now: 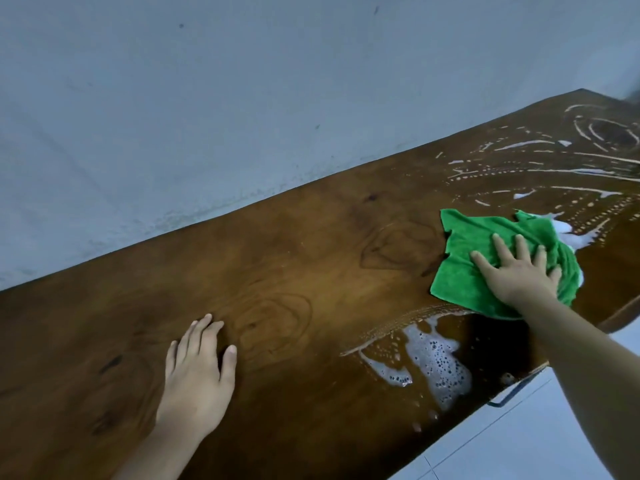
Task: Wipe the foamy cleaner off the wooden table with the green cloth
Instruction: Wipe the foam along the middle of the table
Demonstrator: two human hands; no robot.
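Observation:
The wooden table (pixel 284 271) runs from lower left to upper right along a wall. A green cloth (pixel 464 258) lies crumpled on its right half, and my right hand (pixel 516 271) presses flat on it with fingers spread. White foam (pixel 436 362) sits in a bubbly patch near the table's front edge, just below the cloth. More foam streaks (pixel 568 171) curl across the far right end, and a blob touches the cloth's far side. My left hand (pixel 197 368) rests flat on bare wood at the lower left, holding nothing.
A pale blue-grey wall (pixel 207 98) stands right behind the table's far edge. White floor tiles (pixel 540 445) show at the lower right, beyond the front edge. A dark metal bar (pixel 512 393) sticks out under that edge.

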